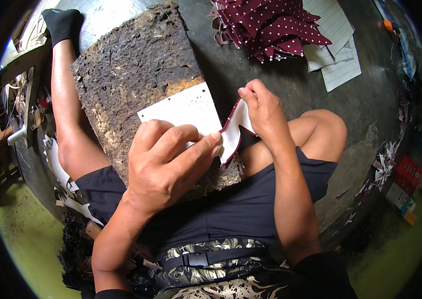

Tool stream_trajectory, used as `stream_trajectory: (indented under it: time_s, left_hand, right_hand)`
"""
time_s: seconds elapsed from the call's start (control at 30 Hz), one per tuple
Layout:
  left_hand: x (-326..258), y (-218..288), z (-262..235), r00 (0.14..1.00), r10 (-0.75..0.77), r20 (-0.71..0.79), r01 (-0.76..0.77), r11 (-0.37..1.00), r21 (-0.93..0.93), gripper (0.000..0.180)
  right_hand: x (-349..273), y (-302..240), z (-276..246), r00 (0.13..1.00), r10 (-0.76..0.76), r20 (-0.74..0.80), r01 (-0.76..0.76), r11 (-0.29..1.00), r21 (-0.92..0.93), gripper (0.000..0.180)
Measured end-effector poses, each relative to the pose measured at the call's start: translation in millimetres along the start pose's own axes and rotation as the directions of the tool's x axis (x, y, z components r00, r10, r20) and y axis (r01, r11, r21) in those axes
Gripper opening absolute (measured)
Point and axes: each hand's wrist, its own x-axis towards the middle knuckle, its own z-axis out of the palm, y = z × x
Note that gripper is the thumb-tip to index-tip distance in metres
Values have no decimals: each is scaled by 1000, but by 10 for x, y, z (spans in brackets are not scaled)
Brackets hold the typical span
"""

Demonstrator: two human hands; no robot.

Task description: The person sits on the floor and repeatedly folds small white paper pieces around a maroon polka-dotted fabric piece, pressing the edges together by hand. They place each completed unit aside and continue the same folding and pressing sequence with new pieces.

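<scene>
White maroon-edged fabric piece pinched in both grips, left hand and right hand, over one card.

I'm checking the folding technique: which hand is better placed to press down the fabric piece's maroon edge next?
Probably the left hand: its fingertips already pinch the white, maroon-edged fabric piece, while the right hand holds its upper corner.

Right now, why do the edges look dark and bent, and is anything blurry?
Head view: the fisheye lens curves straight edges and leaves black corners; the hands, left and right, and the fabric piece look sharp in soft daylight; the floor clutter near the rim smears.
</scene>
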Motion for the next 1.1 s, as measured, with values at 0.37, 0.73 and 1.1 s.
stream_trajectory:
  time_s: [0.37, 0.73, 1.1]
  left_hand:
    - [8, 68, 117, 999, -22, -37, 25, 996, 85, 38]
    - [-50, 88, 136, 998, -47, -48, 50, 997, 54, 33]
    - [-839, -7, -744, 951, -264, -158, 236, 956, -176, 19]
  right_hand:
    - [147, -160, -1022, 960, -49, -277, 52, 999, 5, 22]
    - [1143, -1018, -1795, 117, -733, -670, 574, 601, -557, 20]
    - [477, -158, -732, 795, -593, -132, 473, 741, -477, 29]
